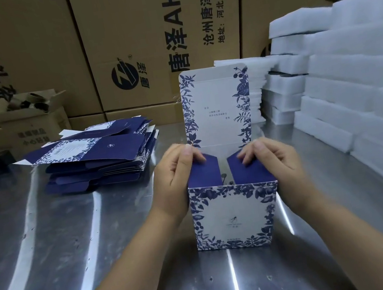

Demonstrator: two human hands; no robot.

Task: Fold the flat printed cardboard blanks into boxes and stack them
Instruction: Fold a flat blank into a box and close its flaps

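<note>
A: Head view: which step on the worktop (75, 238)?

B: Closing the top. Between the foam stacks (349, 69) and the pile of blanks (97, 159), the box (234, 215) stands in front of the person with its lid (217, 105) upright. The left grip (177, 174) pinches the left flap (206, 172) and the right grip (270, 160) the right flap (247, 171), both bent inward. Next, I'd judge: flatten the flaps, then tuck the lid.

A: Contents?

B: The box looks empty. The brown carton (31, 120) at back left holds dark rolls (26, 103).

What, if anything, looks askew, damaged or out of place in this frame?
Only the pile of flat blanks at back left: sheets fanned out unevenly, the top one skewed across the rest. The box being folded stands square, lid up; nothing looks spilled or torn.
</note>
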